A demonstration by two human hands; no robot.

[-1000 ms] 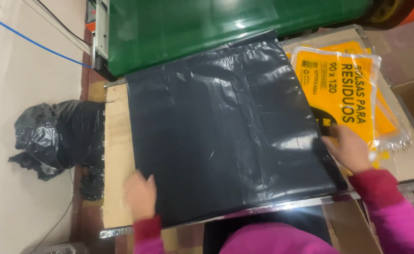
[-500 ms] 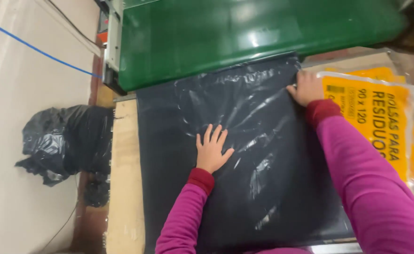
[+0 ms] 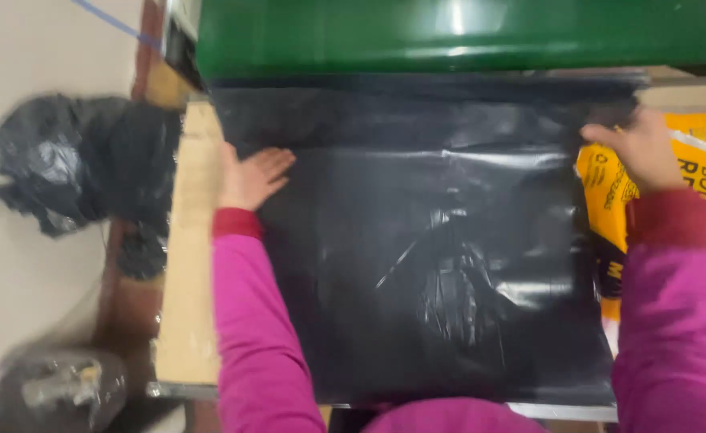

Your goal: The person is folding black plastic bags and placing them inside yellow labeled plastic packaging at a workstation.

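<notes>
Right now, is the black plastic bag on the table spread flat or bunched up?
Spread flat: the black plastic bag covers the tabletop, the left hand and right hand at its side edges.

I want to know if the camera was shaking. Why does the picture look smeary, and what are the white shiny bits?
Head view: the whole picture is motion-blurred, most at the left hand, the right hand and the crumpled black bags on the floor. White glare streaks lie on the flat black plastic bag and on the green bin above it.

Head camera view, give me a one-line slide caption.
Both hands, left hand and right hand, press flat on a black plastic bag spread over a table.
</notes>
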